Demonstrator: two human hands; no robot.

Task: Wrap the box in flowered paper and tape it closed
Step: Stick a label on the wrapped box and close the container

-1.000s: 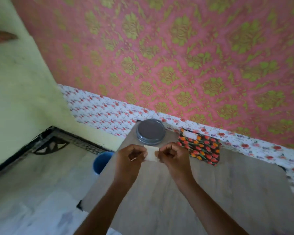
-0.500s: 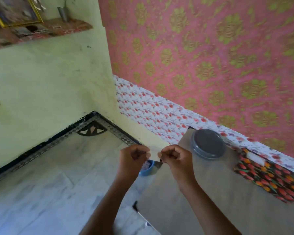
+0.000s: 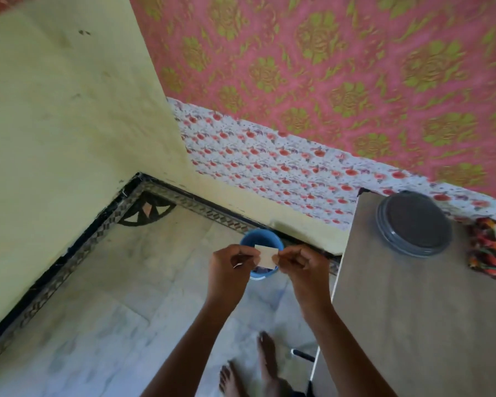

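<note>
The left hand point(image 3: 229, 270) and the right hand point(image 3: 304, 267) are close together, off the left edge of the light wooden table point(image 3: 413, 325). Each one pinches one end of a small pale rectangular strip point(image 3: 265, 256), which I judge to be tape. The strip is stretched flat between them. The left hand's fingers also hold a thin shiny thing point(image 3: 238, 265); what it is, I cannot tell.

The box in dark paper with red and orange flowers point(image 3: 490, 253) lies on the far right part of the table, cut off by the picture edge and blurred. It is just beside a round grey plastic lid point(image 3: 414, 224) and well apart from both hands. No hand is on it.

On the floor to the left of the table, directly under the strip, stands a round blue plastic bucket point(image 3: 262, 239).

The risks from here, in my judgement:
- If one pinch slips, the strip can curl and stick to itself or to the fingers.
- If it drops, it falls into the bucket, not on the table.
- With nobody holding the box, the folded paper may spring open before the strip arrives.
</note>
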